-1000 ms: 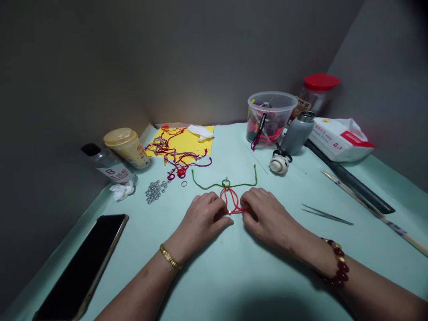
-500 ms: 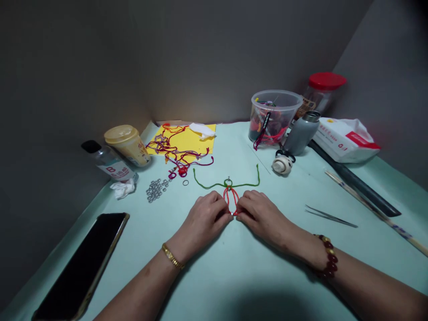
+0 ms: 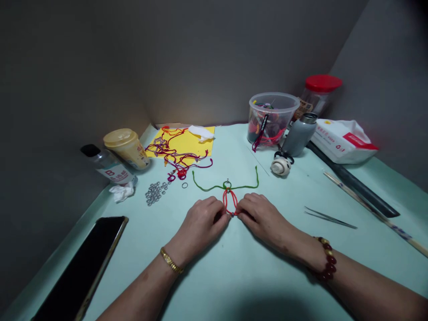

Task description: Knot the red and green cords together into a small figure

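Red cord [image 3: 236, 198] forms a narrow loop between my two hands. Its near end is pinched by my left hand [image 3: 206, 218] and my right hand [image 3: 259, 217], both closed with thumb against fingers. A small shiny metal piece [image 3: 232, 215] sits on the cord between the fingertips. At the loop's far end, a metal ring [image 3: 228, 184] joins the red cord to a green cord [image 3: 245, 187], whose two arms lie spread left and right on the table. The cord tails under my fingers are hidden.
Metal rings [image 3: 154, 192] lie in a pile at left, near a loose ring [image 3: 185, 185] and tangled cords [image 3: 187, 157] on yellow paper [image 3: 200, 146]. A phone [image 3: 82, 267] lies front left. Tweezers [image 3: 331, 218], a flask [image 3: 300, 136] and a clear tub [image 3: 271, 122] stand or lie at right.
The fingertips have drawn slightly apart, and the small metal piece between them now shows more clearly. The view has shifted a little; the green cord stays spread out.
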A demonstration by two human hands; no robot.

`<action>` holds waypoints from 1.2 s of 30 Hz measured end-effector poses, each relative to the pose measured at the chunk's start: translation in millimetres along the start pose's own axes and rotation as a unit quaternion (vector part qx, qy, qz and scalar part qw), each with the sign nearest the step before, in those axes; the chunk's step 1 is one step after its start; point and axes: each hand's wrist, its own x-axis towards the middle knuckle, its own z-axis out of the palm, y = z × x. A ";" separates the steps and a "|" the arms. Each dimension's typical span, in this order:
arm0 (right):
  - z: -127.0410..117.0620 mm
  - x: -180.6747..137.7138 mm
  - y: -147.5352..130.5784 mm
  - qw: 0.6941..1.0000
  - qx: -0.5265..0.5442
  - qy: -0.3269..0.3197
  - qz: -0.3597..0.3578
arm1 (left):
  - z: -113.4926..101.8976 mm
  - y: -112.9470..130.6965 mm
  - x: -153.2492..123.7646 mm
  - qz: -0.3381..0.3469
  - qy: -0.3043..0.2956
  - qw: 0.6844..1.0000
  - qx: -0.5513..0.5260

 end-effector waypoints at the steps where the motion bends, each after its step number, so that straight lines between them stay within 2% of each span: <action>1: 0.5 0.0 0.2 1.000 0.001 0.000 0.000 | 0.2 -0.3 0.0 -0.003 0.004 1.000 -0.002; 7: 2.9 0.6 2.7 1.000 -0.003 0.010 0.008 | -0.1 -2.0 -0.2 -0.038 0.016 0.999 -0.012; 19: 3.9 2.4 4.7 0.998 -0.012 0.050 0.029 | 0.5 -2.9 2.8 -0.060 0.019 0.998 -0.028; 36: 2.8 5.0 6.6 0.997 -0.003 0.063 0.038 | 0.8 -1.3 3.4 -0.087 0.036 0.995 -0.034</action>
